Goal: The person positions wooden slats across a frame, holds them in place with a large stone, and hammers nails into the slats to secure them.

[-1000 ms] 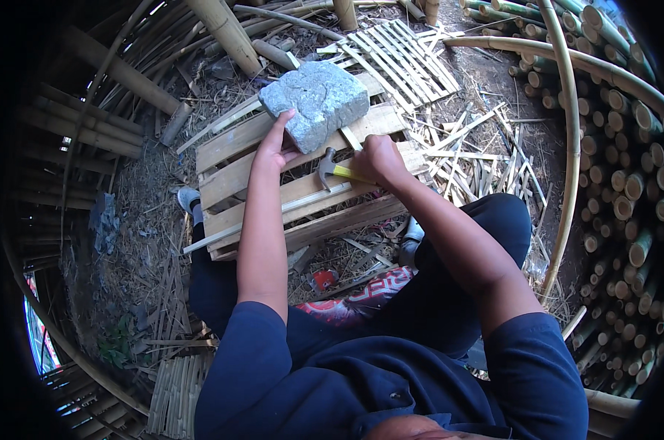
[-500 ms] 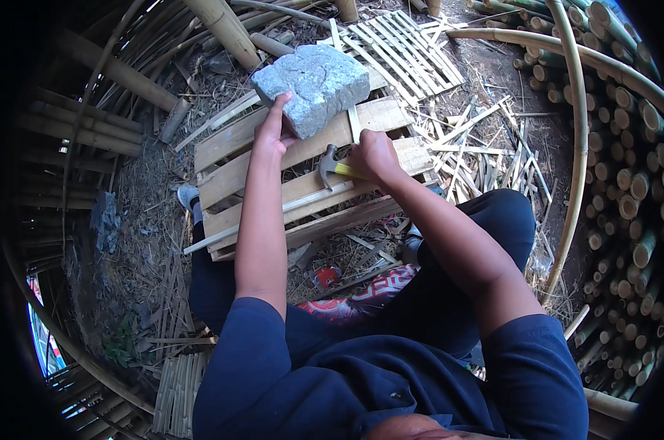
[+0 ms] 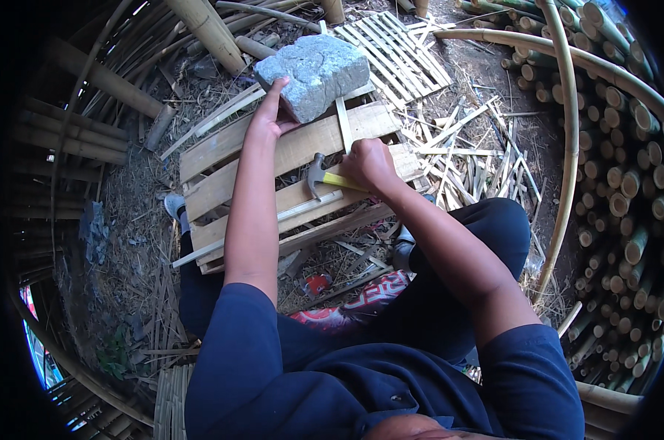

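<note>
My left hand [image 3: 270, 121] grips the near left side of a rough grey stone block [image 3: 314, 77], its thumb on the upper face and the other fingers mostly hidden beneath. The block is over the far part of a low bench of wooden planks [image 3: 303, 152]. My right hand [image 3: 369, 165] is closed round the yellow handle of a claw hammer [image 3: 317, 177], the head pointing left. A pale flat strip [image 3: 344, 126] runs from under the block toward my right fist; whether the fist also holds it, I cannot tell. Another long thin strip [image 3: 303, 210] lies across the bench's near planks.
A slatted panel [image 3: 394, 57] lies beyond the bench, with loose strips [image 3: 479, 158] scattered to its right. Cut bamboo poles [image 3: 625, 180] are stacked at the right behind a bent pole [image 3: 564, 169]. A thick bamboo post [image 3: 211, 33] stands at the far left.
The view has shifted a little, moving the bench leftward in the picture. My left hand and the block have moved slightly away from me over the bench, and more of the strip shows.
</note>
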A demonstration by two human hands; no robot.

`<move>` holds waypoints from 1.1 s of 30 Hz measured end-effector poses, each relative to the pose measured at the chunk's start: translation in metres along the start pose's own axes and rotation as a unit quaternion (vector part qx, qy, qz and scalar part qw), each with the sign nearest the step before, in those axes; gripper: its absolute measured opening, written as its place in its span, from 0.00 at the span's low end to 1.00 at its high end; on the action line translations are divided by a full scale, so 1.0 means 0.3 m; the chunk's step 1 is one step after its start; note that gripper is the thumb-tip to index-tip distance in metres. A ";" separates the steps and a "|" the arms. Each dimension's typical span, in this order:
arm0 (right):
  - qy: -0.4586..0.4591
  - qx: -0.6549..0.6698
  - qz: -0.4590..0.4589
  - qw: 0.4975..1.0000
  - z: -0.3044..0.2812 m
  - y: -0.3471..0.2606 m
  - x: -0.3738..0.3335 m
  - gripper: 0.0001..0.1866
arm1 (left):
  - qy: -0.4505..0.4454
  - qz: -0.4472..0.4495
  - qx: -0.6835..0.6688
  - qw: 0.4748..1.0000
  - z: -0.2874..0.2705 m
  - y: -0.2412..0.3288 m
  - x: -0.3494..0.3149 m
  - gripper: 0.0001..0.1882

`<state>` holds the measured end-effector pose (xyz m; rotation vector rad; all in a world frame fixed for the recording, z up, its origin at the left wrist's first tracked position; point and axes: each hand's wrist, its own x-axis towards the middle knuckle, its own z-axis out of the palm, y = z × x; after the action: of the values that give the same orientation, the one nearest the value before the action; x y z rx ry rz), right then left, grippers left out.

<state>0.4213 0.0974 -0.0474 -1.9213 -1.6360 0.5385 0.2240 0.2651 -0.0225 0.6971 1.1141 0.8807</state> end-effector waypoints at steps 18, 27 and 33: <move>-0.127 -0.028 0.024 0.991 -0.091 0.016 0.044 0.10 | -0.025 -0.016 0.061 0.998 -0.029 -0.072 -0.018 0.62; -0.168 -0.032 0.006 0.985 -0.061 -0.024 0.000 0.12 | -0.050 -0.004 0.101 0.994 -0.096 -0.034 -0.027 0.54; -0.144 -0.050 0.004 0.988 -0.058 -0.046 -0.019 0.11 | -0.085 -0.013 0.152 0.985 -0.127 0.048 -0.019 0.51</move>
<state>0.4207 0.0907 -0.0257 -1.9955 -1.8651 0.7823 0.1832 0.2688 -0.0194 0.9880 1.1110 0.6213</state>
